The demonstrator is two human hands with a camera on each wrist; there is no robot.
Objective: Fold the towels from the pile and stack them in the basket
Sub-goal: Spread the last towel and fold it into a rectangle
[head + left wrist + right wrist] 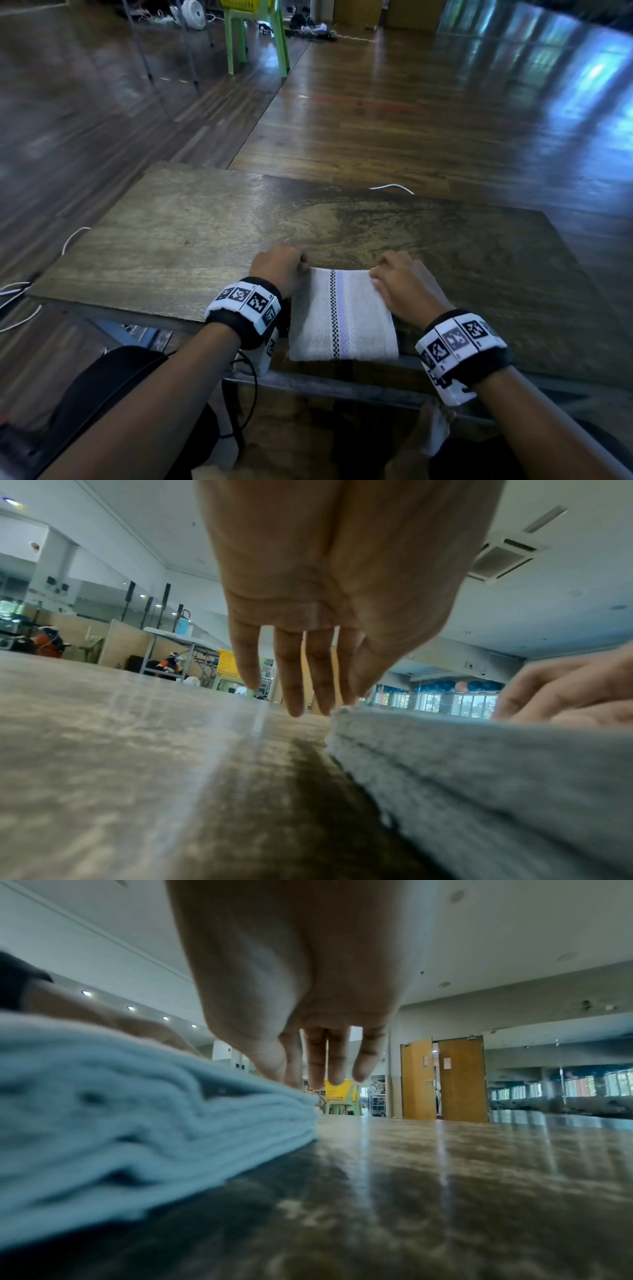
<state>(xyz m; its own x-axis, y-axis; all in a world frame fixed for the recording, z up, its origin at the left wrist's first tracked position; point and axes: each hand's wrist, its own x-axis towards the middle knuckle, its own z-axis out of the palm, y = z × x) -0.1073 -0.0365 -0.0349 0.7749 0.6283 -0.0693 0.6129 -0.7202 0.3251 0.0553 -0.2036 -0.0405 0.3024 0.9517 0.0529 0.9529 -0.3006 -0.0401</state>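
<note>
A folded white towel [342, 315] with a black checked stripe and a purple stripe lies at the near edge of the wooden table [205, 222]. My left hand [294, 267] is at its far left corner, where thumb and forefinger pinch the top layer [346, 710]. At the far right corner my right hand [380, 277] pinches the towel [137, 1096] between thumb and forefinger, the other fingers hanging straight. The yellow basket [246, 5] stands on a green chair far off across the floor. No pile of towels is in view.
The green chair [257, 41] stands far ahead on the wood floor, with a white fan [193, 12] and cables beside it. White cables [72, 236] lie on the floor left of the table. Bare tabletop stretches beyond and beside the towel.
</note>
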